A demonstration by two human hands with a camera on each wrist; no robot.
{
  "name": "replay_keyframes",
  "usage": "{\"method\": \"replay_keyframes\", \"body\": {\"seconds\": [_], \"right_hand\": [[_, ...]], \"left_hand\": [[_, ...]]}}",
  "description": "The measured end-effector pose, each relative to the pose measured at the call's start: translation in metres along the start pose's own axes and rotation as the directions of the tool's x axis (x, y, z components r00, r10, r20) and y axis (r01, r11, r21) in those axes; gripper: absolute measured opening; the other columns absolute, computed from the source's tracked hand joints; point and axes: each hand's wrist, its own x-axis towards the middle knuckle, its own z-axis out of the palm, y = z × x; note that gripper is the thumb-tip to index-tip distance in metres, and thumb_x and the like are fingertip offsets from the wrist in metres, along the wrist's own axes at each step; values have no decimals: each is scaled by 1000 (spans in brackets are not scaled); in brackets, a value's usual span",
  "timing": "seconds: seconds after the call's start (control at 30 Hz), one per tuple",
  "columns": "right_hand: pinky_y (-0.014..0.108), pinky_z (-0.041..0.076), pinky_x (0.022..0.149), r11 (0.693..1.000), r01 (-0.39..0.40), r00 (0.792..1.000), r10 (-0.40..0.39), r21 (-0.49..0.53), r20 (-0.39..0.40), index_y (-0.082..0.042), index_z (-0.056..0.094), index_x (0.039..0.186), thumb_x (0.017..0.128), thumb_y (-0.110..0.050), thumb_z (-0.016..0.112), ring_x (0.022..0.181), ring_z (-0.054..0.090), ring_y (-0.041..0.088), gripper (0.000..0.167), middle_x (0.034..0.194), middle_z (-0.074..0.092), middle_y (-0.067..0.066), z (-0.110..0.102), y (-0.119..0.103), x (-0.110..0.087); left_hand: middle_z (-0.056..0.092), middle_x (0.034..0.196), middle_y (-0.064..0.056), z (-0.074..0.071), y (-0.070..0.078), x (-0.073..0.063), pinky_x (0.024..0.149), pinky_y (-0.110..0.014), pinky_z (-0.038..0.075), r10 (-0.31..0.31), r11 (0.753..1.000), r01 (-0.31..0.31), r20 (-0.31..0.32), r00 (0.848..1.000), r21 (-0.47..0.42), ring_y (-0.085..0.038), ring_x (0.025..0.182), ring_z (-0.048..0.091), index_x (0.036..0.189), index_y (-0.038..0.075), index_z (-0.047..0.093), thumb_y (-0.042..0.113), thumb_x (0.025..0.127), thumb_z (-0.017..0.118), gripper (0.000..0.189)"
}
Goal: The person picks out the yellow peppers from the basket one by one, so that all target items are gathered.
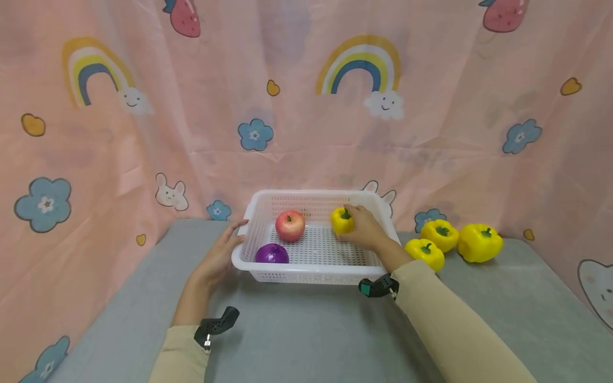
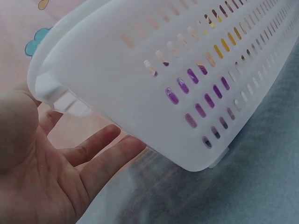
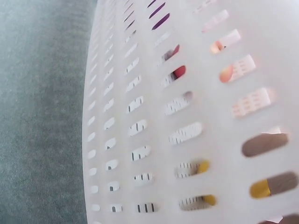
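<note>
A white slotted plastic basket (image 1: 316,272) stands on the grey table. Inside it, a red apple (image 1: 290,226) lies left of centre and a purple onion-like ball (image 1: 272,254) sits in the near left corner. My right hand (image 1: 365,229) reaches over the rim and grips a small yellow bell pepper (image 1: 341,221) in the basket's right half. At the left end, my left hand (image 1: 221,254) holds the basket's rim, thumb on top; its fingers (image 2: 110,158) touch the outer wall in the left wrist view. The right wrist view shows mostly the slotted wall; the right hand is almost hidden there.
To the right of the basket lie more yellow bell peppers: one near the rim (image 1: 425,254), another behind it (image 1: 439,235), and a larger one (image 1: 480,243) farther right. A pink patterned curtain (image 1: 306,122) hangs along the table's back edge.
</note>
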Motion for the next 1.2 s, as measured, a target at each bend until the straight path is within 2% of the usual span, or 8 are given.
{"method": "replay_keyframes", "body": {"seconds": [0.27, 0.43, 0.6, 0.83, 1.0, 1.2], "right_hand": [[54, 40, 115, 999, -20, 1000, 19, -25, -23, -2, 33, 156, 86, -25, 77, 127, 49, 39, 86, 145, 47, 25, -2, -2, -2], [51, 44, 111, 1000, -8, 999, 7, -23, -35, 1, 44, 149, 86, -24, 76, 116, 51, 35, 76, 133, 53, 24, -1, -2, -2], [50, 46, 109, 1000, 9, 998, -10, -15, -57, 1, 52, 143, 86, -27, 77, 113, 54, 34, 68, 129, 54, 23, 0, 0, -2], [52, 46, 110, 1000, 29, 997, -29, -5, -67, 0, 59, 127, 84, -30, 81, 116, 54, 36, 57, 134, 53, 24, 0, -1, -3], [52, 44, 112, 999, 34, 998, -33, 18, -47, 0, 56, 129, 83, -23, 82, 119, 57, 36, 57, 132, 60, 21, 1, -2, -4], [51, 48, 109, 999, 45, 997, -44, 28, -58, 0, 55, 128, 82, -22, 83, 118, 60, 35, 58, 131, 64, 20, 0, -3, -4]], "left_hand": [[39, 156, -13, 0, 0, -2, 99, -39, 55, -2, 1000, 2, 3, 1000, 4, -32, 128, 55, 155, 34, 27, 36, 109, 40, 49], [38, 157, -14, 1, 0, -2, 101, -40, 55, 2, 1000, -2, -5, 1000, 9, -34, 129, 54, 155, 32, 27, 35, 109, 40, 48], [38, 157, -12, 2, 1, -3, 103, -43, 54, 2, 1000, -2, -13, 1000, 17, -34, 130, 55, 155, 34, 28, 38, 108, 41, 49], [39, 157, -12, 2, 2, -3, 101, -41, 54, -5, 1000, 5, -13, 1000, 10, -34, 131, 54, 155, 34, 28, 36, 109, 39, 47], [39, 156, -13, 2, 2, -2, 100, -40, 55, -3, 1000, 3, -8, 1000, 15, -34, 130, 54, 155, 34, 28, 35, 109, 38, 47], [38, 158, -13, 2, 2, -3, 99, -39, 55, -9, 1000, 9, -12, 1000, 8, -35, 131, 53, 155, 35, 29, 34, 109, 38, 46]]}}
